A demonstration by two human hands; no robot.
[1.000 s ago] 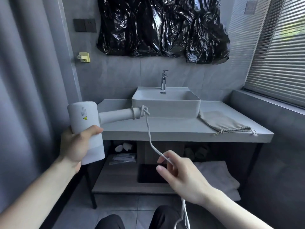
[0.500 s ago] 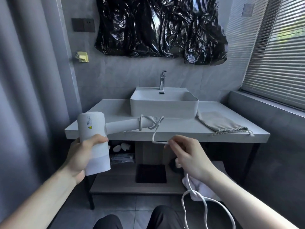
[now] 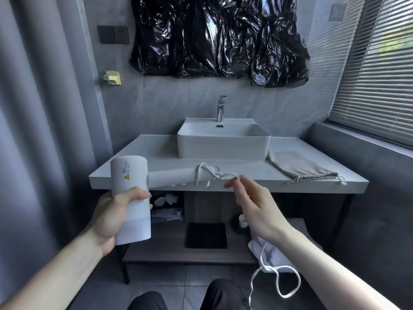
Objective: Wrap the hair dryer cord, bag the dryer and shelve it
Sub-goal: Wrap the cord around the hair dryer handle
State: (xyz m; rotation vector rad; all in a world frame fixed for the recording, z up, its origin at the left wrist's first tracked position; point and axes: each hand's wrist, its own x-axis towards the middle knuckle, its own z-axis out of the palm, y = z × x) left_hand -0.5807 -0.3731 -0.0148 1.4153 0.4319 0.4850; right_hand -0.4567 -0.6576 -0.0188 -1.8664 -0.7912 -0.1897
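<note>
My left hand grips the barrel of a white hair dryer, whose handle points right in front of the counter edge. A white cord loops a few turns around the far end of the handle. My right hand pinches the cord just right of the handle tip, with the other fingers spread. The rest of the cord hangs below my right wrist in a loose loop. A beige drawstring bag lies flat on the counter to the right of the basin.
A white basin with a chrome tap sits on the grey counter. Below is a wooden shelf with a dark mat, small items and a white towel. Curtain at left, blinds at right.
My right hand rose from low over the shelf to the handle tip, carrying the cord around it, and the loops on the handle grew. The dryer shifted right and lower.
</note>
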